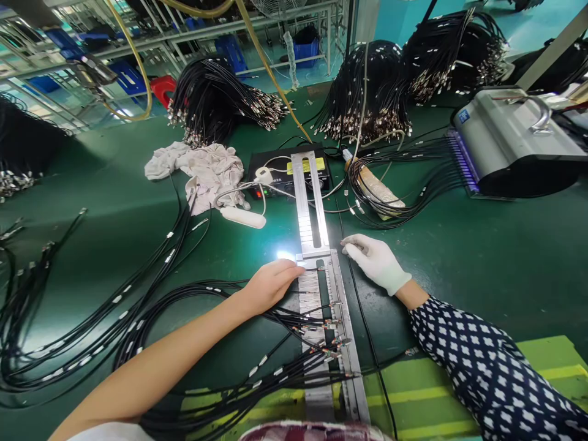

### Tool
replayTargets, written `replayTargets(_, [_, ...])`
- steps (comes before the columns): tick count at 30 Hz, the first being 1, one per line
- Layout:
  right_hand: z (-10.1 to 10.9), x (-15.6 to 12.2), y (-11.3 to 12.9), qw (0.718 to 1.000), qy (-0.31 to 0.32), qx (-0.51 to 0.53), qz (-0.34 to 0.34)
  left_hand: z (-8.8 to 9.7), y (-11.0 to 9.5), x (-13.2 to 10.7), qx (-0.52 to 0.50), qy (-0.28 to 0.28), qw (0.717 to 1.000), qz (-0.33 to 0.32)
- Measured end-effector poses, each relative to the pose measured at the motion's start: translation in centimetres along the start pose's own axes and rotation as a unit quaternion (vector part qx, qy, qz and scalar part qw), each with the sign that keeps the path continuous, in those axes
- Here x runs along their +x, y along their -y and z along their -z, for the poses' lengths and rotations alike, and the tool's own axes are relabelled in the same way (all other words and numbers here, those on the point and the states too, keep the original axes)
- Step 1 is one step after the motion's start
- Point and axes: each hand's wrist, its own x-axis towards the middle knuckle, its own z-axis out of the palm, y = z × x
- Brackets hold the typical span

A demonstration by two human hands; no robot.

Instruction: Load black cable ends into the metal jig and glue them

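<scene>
My bare left hand (273,283) reaches over a metal slotted fixture (337,306), its fingers pressed together at the upper end of the row of slots. A black cable with a small metal end (320,268) lies in the slot just beyond those fingertips; the grip itself is partly hidden. Right of the fixture, my right hand (376,260) wears a white glove. Its thumb and forefinger pinch at a single thin black cable (362,306) that runs down the table. Several more black cables (280,318) lie across the fixture, their connector ends (337,346) over its right edge.
Behind the fixture stands a black control box (285,165) with a white-handled lamp (243,217). A crumpled white cloth (214,168) lies left of it. Large cable bundles (215,95) line the back. A silver machine (514,144) stands at right, a green mat (427,386) in front.
</scene>
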Motion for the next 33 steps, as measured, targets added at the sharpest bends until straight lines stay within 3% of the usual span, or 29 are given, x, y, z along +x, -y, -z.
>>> replayTargets(8, [0.1, 0.0, 0.2, 1.000, 0.000, -0.013, 0.002, 0.0, 0.0, 0.1, -0.009, 0.001, 1.000, 0.000])
replayTargets(14, [0.1, 0.0, 0.1, 1.000, 0.000, -0.018, 0.006, -0.8, 0.1, -0.1, -0.073, -0.002, 0.996, 0.054])
replayTargets(24, [0.1, -0.1, 0.2, 0.999, -0.005, -0.032, 0.001, -0.9, 0.8, -0.3, -0.005, 0.012, 1.000, 0.009])
replayTargets(29, [0.0, -0.1, 0.2, 0.999, -0.007, -0.030, 0.008, -1.0, 0.8, -0.4, -0.042, 0.010, 0.999, 0.031])
replayTargets(33, [0.0, 0.0, 0.1, 1.000, -0.007, -0.028, 0.008, -0.4, -0.1, -1.4, 0.054, 0.018, 0.996, 0.065])
